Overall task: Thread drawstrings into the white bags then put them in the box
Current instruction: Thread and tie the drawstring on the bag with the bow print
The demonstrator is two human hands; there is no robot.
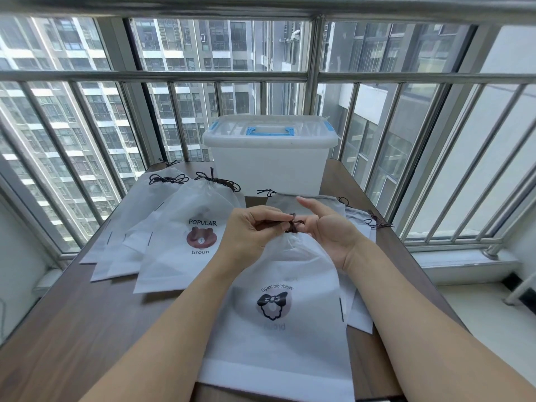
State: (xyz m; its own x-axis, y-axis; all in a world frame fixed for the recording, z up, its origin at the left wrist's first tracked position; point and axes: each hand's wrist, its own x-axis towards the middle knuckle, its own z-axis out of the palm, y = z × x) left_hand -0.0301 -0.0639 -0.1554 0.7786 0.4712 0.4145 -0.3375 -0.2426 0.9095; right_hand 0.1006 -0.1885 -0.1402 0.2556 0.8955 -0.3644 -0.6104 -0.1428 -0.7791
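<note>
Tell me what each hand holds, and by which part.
Both hands pinch the dark drawstring at the gathered mouth of the front white bag: left hand on its left strand, right hand by the knot.

i see a dark wooden table; at 12 o'clock a steel window railing, daylight and tall apartment buildings behind.
</note>
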